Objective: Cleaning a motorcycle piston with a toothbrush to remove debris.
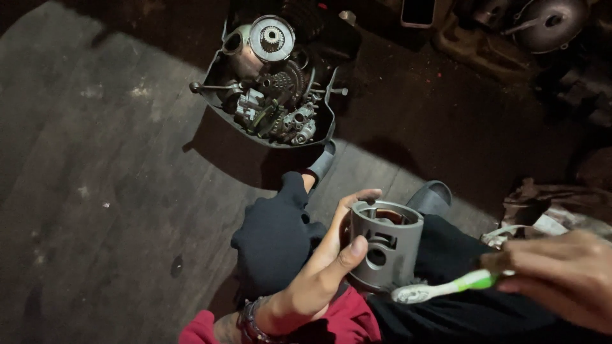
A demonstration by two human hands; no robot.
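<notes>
Two hands working: left hand (319, 267) is gripping a grey ported metal cylinder (386, 245); right hand (564, 277) is pinching a green-white toothbrush (446, 288), bristles touching its base.

My right hand (564, 277) runs off the right edge of the frame and is blurred, and its fingers cover the handle end of the toothbrush (446, 288). My left hand (319, 274) hides the near side of the metal cylinder (386, 245). At the top right, the round metal cover (549, 22) and the phone (417, 11) are cut by the upper edge. In the tray (220, 70) at top centre, the small parts are too tangled and dark to tell apart.
</notes>
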